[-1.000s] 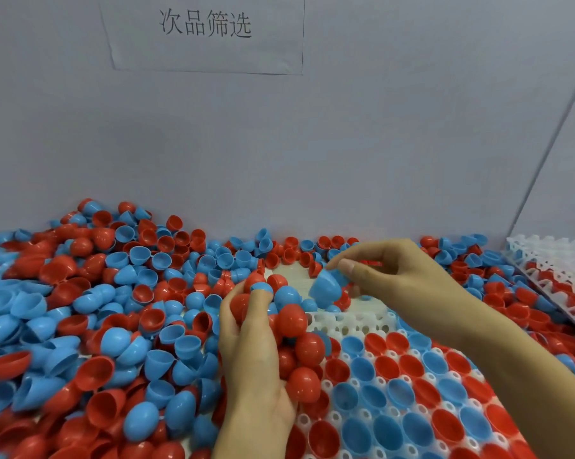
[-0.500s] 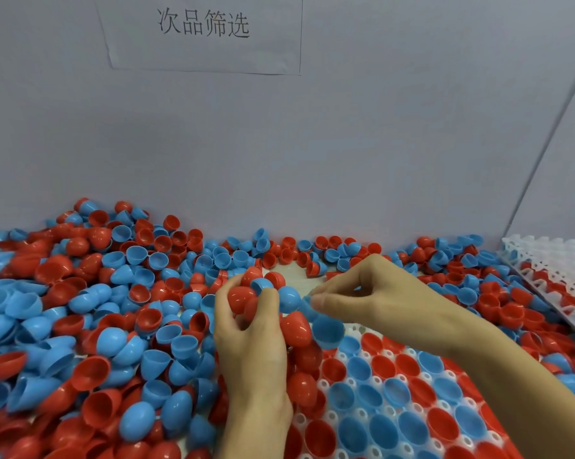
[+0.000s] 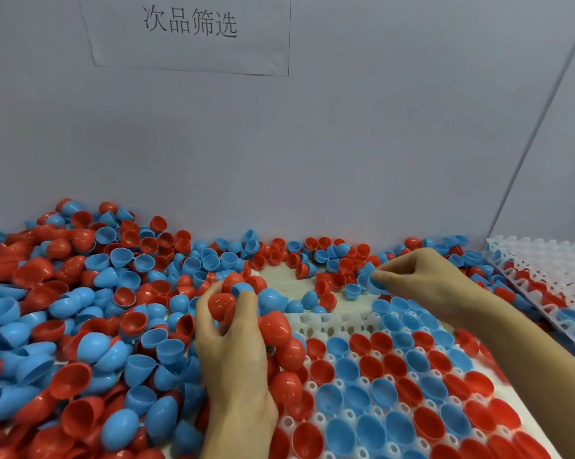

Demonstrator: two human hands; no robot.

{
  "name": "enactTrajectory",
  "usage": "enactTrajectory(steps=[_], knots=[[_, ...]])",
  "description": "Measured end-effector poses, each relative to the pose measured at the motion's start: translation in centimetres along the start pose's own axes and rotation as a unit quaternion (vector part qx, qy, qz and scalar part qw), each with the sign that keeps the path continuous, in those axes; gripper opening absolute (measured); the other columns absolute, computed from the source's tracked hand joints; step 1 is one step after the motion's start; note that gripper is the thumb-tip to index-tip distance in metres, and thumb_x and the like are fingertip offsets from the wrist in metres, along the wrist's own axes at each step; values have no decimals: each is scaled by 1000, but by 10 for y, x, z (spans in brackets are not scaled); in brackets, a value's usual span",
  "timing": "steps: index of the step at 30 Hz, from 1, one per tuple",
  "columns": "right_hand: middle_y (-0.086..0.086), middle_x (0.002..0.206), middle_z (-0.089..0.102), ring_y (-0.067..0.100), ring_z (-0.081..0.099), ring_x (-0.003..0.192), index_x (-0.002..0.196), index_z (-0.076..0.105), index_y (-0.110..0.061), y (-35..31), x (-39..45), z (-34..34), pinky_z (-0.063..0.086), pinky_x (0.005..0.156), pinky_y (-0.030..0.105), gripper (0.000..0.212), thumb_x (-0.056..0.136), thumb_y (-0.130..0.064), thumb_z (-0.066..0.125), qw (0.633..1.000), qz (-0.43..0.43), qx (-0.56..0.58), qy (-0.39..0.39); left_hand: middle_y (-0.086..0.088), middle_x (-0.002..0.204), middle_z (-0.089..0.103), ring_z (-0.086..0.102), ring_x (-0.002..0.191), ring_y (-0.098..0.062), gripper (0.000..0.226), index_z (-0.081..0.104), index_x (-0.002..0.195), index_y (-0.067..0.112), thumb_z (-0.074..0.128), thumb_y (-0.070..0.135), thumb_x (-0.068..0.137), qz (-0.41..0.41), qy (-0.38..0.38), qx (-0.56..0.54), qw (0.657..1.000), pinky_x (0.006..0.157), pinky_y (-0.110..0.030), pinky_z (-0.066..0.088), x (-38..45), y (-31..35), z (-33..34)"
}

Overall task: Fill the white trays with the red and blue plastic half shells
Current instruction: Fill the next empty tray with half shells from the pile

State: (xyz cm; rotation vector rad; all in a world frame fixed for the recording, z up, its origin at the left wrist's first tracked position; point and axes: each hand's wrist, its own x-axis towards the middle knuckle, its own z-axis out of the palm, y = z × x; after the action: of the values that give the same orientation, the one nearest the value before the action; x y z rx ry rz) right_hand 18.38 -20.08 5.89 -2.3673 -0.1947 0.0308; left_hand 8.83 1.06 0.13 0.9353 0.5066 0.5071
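Observation:
A white tray lies in front of me, most of its cups holding red and blue half shells, open side up. Its far left cups are bare. My left hand rests at the tray's left edge, fingers curled around a red half shell and a blue one, with more shells heaped against it. My right hand hovers over the tray's far right corner, thumb and fingers pinching a blue half shell. A loose pile of shells covers the table to the left and behind.
A second white tray leans at the right edge with shells under it. A grey wall stands close behind, carrying a paper sign. A small bare patch of table shows beyond the tray.
My right hand set a blue shell into the tray's far row, then moved right and back and picked another blue shell from the pile. My left hand stayed put with its shells.

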Motion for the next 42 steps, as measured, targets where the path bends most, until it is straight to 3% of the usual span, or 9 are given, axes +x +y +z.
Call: enactTrajectory(steps=[5, 10, 16, 23, 25, 28, 32, 39, 42], knots=[[-13, 103, 72, -2, 63, 89, 100, 77, -21, 17, 10, 12, 41, 70, 7, 19, 85, -32, 77, 992, -16, -125, -10, 0, 117, 69, 70, 102, -29, 22, 65, 108, 52, 69, 41, 89, -8, 3, -7, 1000, 86, -57, 59, 2, 0, 1], [-8, 116, 70, 5, 59, 98, 104, 77, -20, 15, 11, 29, 50, 96, 27, 19, 86, -27, 76, 955, -58, -289, -39, 2, 110, 71, 71, 98, -26, 22, 66, 109, 48, 68, 36, 91, -8, -7, -12, 1000, 87, -55, 59, 3, -2, -1], [-9, 118, 62, 11, 55, 102, 105, 76, -32, 10, 8, 35, 51, 87, 28, 21, 88, -21, 71, 906, -85, -415, -31, -1, 115, 70, 71, 102, -30, 21, 66, 108, 51, 69, 41, 89, -24, -18, -19, 999, 88, -57, 58, 3, -1, 0], [-7, 129, 64, 12, 61, 111, 111, 75, -28, 3, 9, 24, 54, 96, 33, 24, 88, -20, 73, 925, -74, -369, -50, -5, 116, 71, 69, 108, -38, 18, 66, 105, 51, 69, 41, 90, -32, -31, -25, 999, 91, -62, 55, 2, 1, 0], [-11, 116, 69, 4, 62, 99, 107, 76, -27, -5, 6, 23, 55, 92, 28, 18, 91, -21, 70, 934, -114, -338, -12, 0, 113, 71, 71, 103, -32, 19, 67, 105, 51, 69, 40, 90, -28, -39, -23, 999, 88, -58, 58, 1, 1, -1], [-20, 86, 71, -4, 66, 81, 95, 74, -34, -36, -9, 30, 54, 75, 13, 8, 93, -32, 66, 976, -172, -134, -14, 2, 111, 71, 71, 101, -28, 20, 66, 106, 52, 68, 40, 90, -27, -53, -15, 998, 86, -55, 59, 1, -1, 0], [-7, 81, 75, 9, 72, 74, 94, 74, -27, -72, -34, 53, 57, 63, 20, 29, 90, -52, 60, 977, -160, 40, -134, 2, 115, 72, 72, 102, -28, 24, 65, 109, 53, 70, 38, 90, -15, -95, 9, 995, 84, -55, 61, -1, -2, 1], [-4, 82, 75, 6, 68, 73, 86, 77, -25, -77, -36, 54, 54, 65, 15, 13, 92, -32, 68, 977, -130, 110, -131, 7, 110, 75, 76, 93, -23, 22, 66, 107, 56, 68, 42, 89, -13, -97, -14, 995, 71, -42, 63, 0, -3, 3], [17, 77, 66, 26, 50, 68, 84, 77, -30, -76, -36, 52, 49, 66, 23, 9, 90, -33, 70, 977, -120, 113, -134, 0, 112, 75, 76, 92, -27, 26, 68, 110, 51, 69, 44, 85, -55, -96, -49, 993, 65, -39, 59, -1, -1, 2]])
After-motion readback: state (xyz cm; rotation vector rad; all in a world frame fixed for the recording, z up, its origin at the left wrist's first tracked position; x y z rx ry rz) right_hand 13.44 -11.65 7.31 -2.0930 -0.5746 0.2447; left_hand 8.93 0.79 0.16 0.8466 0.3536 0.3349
